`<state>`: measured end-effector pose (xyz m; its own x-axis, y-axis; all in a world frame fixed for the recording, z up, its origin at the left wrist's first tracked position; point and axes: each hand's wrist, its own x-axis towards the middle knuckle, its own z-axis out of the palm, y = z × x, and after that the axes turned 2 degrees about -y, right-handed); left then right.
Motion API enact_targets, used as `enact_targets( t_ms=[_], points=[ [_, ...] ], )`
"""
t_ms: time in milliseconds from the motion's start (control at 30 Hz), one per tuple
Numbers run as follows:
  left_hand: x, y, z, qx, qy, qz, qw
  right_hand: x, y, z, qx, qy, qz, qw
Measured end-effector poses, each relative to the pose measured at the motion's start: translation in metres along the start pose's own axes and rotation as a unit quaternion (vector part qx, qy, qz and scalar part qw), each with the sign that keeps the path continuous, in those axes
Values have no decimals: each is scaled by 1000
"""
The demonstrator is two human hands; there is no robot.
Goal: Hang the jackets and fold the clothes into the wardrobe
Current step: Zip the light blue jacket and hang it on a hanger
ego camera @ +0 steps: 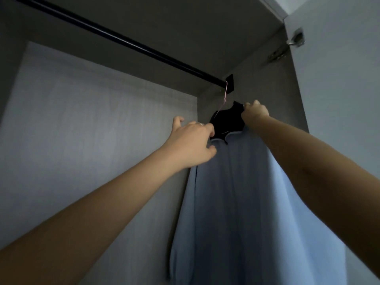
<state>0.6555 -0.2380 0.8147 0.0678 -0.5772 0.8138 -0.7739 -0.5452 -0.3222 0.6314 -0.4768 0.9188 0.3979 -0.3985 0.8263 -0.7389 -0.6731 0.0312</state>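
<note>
Inside the wardrobe [107, 124], a dark rail [115, 36] runs from upper left to a black bracket [230, 83] on the right side wall. A thin pink hanger [224, 99] hooks over the rail at its far right end, just beside the bracket.

A light blue jacket [242, 198] hangs from this hanger, close against the right side wall. Its collar [226, 119] is black and lies at the top, just under the hook. The blue body drops straight down and leaves the view at the bottom edge. A dark edge shows along the garment's left side.

The left hand [191, 142] is raised to the left side of the collar. Its grip is clenched on the jacket where the black collar meets the blue cloth, thumb and forefinger pinching the seam; the little finger sticks out free toward the back panel. A ring [200, 124] shows on one finger.

The right hand [256, 112] is raised to the right side of the collar. Its grip is closed on the upper right corner of the black collar, knuckles toward the camera.

Both forearms reach up and away from the near corners of the view. An open door [339, 99] stands at the right, with a metal hinge [296, 39] near its top.
</note>
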Motion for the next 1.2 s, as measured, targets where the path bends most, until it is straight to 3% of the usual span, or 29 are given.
enact_targets(
  t_ms=[100,267,334,467,567,701,801,901,1034,1201],
  points=[
    [-5,6,7,4,-17,6,1000,0,12,7,-21,-20,11,1000],
    [-9,14,20,-11,-38,1,999,-19,14,11,-220,-48,6,974],
    [-18,17,32,-25,-49,-2,998,-45,0,27,-224,-39,-25,974],
    [-71,23,80,-47,-98,-16,994,-173,-45,90,-4,-42,-160,986],
    [-162,31,131,-59,-225,-62,971,-329,-64,149,217,-193,-221,931],
    [-317,63,169,-129,-448,-154,871,-500,-76,201,342,-431,-196,812],
    [-400,97,162,-191,-511,-229,806,-564,-85,219,357,-441,-202,798],
    [-453,137,139,-136,-531,-280,788,-581,-83,222,353,-403,-237,811],
    [-469,156,134,-91,-447,-287,842,-575,-84,233,359,-384,-245,815],
    [-469,156,143,-99,-417,-301,852,-577,-86,242,374,-380,-240,811]
  ],
)
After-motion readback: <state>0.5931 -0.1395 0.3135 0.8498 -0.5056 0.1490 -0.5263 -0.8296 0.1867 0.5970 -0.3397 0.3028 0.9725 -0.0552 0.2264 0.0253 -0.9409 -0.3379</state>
